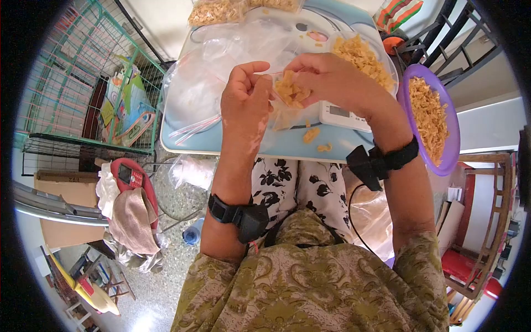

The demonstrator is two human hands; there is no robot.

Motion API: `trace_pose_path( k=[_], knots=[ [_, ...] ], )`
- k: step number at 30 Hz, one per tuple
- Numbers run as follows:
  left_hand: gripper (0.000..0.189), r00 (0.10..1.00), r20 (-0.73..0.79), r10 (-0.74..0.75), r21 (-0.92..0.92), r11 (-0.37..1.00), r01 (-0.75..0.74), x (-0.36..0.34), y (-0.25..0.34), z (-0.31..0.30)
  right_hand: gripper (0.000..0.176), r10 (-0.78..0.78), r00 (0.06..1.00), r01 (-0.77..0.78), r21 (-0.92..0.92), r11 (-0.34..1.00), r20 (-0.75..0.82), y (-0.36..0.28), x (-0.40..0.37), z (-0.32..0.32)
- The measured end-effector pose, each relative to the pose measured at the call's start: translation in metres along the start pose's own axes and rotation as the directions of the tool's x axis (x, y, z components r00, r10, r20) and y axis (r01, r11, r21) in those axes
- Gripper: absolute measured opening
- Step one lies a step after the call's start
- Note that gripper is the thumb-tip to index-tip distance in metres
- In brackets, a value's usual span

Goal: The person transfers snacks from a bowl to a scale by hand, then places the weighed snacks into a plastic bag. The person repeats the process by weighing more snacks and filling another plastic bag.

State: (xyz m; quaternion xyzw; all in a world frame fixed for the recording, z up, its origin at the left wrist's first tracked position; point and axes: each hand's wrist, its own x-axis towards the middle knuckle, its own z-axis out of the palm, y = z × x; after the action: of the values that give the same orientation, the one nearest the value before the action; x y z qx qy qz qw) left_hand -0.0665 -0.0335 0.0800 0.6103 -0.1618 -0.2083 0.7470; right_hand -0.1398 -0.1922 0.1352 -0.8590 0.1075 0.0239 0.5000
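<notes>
A small clear zip bag [283, 120] with a red seal line is held upright above the table's front edge. My left hand [247, 94] pinches the bag's left side near its mouth. At the mouth, my right hand [331, 77] curls around yellow snack pieces [289, 90], which lie between its fingers and the opening. Whether this hand also grips the bag's rim is hidden. Just right of the bag sits a white digital scale [338, 117], bearing a clear tray heaped with more yellow snack pieces [362, 60].
Empty clear bags [193, 91] cover the left of the blue table [310, 150]. Loose pieces [311, 134] lie near its front edge. A purple basin [410, 99] of snack pieces stands at right. Filled bags [217, 12] are at the back. A green wire cage [55, 83] stands left.
</notes>
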Motion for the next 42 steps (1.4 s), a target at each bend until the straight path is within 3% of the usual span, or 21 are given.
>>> trace_pose_path(
  k=[1, 5, 7, 8, 10, 11, 13, 16, 18, 22, 23, 25, 29, 31, 35, 37, 40, 42],
  knots=[
    [0.025, 1.000, -0.001, -0.001, 0.001, 1.000, 0.001, 0.000, -0.001, -0.001, 0.030, 0.065, 0.998, -0.068, 0.135, 0.989, 0.026, 0.002, 0.000, -0.002],
    [0.026, 1.000, 0.003, 0.004, -0.028, 1.000, -0.004, 0.000, -0.003, -0.003, 0.033, 0.123, 0.990, -0.135, 0.191, 0.972, 0.073, -0.002, -0.006, -0.004],
    [0.026, 1.000, 0.006, 0.005, -0.032, 0.999, -0.005, 0.000, -0.002, -0.003, 0.036, -0.029, 0.993, 0.022, 0.054, 0.998, 0.118, -0.003, -0.009, -0.003],
    [0.027, 1.000, -0.029, -0.003, 0.011, 1.000, 0.003, 0.000, 0.000, -0.004, 0.036, -0.028, 0.993, 0.021, 0.056, 0.998, 0.118, -0.003, -0.012, -0.001],
    [0.027, 0.998, -0.063, -0.009, 0.054, 0.998, 0.013, 0.001, 0.001, -0.006, 0.040, -0.187, 0.979, 0.202, -0.253, 0.946, 0.080, -0.004, -0.014, 0.004],
    [0.027, 0.997, -0.077, -0.010, 0.053, 0.999, 0.015, 0.002, -0.001, -0.008, 0.040, -0.187, 0.979, 0.201, -0.252, 0.947, 0.080, -0.002, -0.013, 0.005],
    [0.028, 0.996, -0.092, -0.012, 0.052, 0.998, 0.017, 0.002, -0.002, -0.008, 0.038, -0.357, 0.931, 0.358, -0.353, 0.864, 0.070, 0.005, -0.009, 0.010],
    [0.027, 1.000, -0.027, 0.012, -0.019, 1.000, -0.013, -0.002, -0.002, -0.005, 0.033, -0.365, 0.927, 0.367, -0.421, 0.829, 0.089, 0.006, -0.002, 0.015],
    [0.027, 0.996, 0.039, 0.076, -0.072, 0.995, -0.073, -0.003, -0.002, -0.004, 0.027, -0.367, 0.930, 0.348, -0.387, 0.854, 0.028, 0.002, -0.001, 0.021],
    [0.026, 0.998, -0.001, 0.062, -0.052, 0.997, -0.062, -0.004, 0.006, -0.005, 0.021, -0.391, 0.905, 0.316, -0.348, 0.882, -0.168, 0.006, 0.001, 0.023],
    [0.027, 0.998, -0.005, 0.062, -0.049, 0.997, -0.062, -0.003, 0.005, -0.006, 0.021, -0.391, 0.905, 0.317, -0.347, 0.883, -0.167, 0.008, 0.001, 0.023],
    [0.027, 0.998, -0.011, 0.062, -0.045, 0.997, -0.063, -0.003, 0.005, -0.008, 0.020, -0.346, 0.922, 0.321, -0.157, 0.934, -0.172, 0.011, 0.002, 0.022],
    [0.023, 0.998, -0.043, 0.052, -0.107, 0.993, -0.057, -0.001, -0.002, -0.010, 0.023, -0.357, 0.921, 0.350, -0.074, 0.934, -0.153, 0.007, -0.005, 0.018],
    [0.023, 0.997, -0.053, 0.053, -0.121, 0.991, -0.059, 0.000, -0.005, -0.014, 0.026, -0.499, 0.845, 0.468, -0.187, 0.864, -0.194, 0.010, -0.008, 0.017],
    [0.027, 0.994, -0.027, 0.103, -0.085, 0.991, -0.105, 0.000, -0.005, -0.018, 0.028, -0.557, 0.809, 0.461, -0.384, 0.800, -0.189, 0.008, -0.017, 0.011],
    [0.026, 0.993, -0.028, 0.114, -0.078, 0.990, -0.116, -0.001, -0.002, -0.018, 0.025, -0.681, 0.722, 0.501, -0.588, 0.635, -0.120, 0.012, -0.020, 0.012],
    [0.024, 0.991, -0.002, 0.135, -0.125, 0.983, -0.134, -0.003, 0.001, -0.017, 0.022, -0.666, 0.740, 0.476, -0.625, 0.618, -0.095, 0.017, -0.025, 0.020],
    [0.022, 0.980, -0.068, 0.186, -0.126, 0.973, -0.193, -0.003, 0.003, -0.014, 0.021, -0.635, 0.766, 0.462, -0.599, 0.654, -0.101, 0.015, -0.027, 0.019]
  ],
)
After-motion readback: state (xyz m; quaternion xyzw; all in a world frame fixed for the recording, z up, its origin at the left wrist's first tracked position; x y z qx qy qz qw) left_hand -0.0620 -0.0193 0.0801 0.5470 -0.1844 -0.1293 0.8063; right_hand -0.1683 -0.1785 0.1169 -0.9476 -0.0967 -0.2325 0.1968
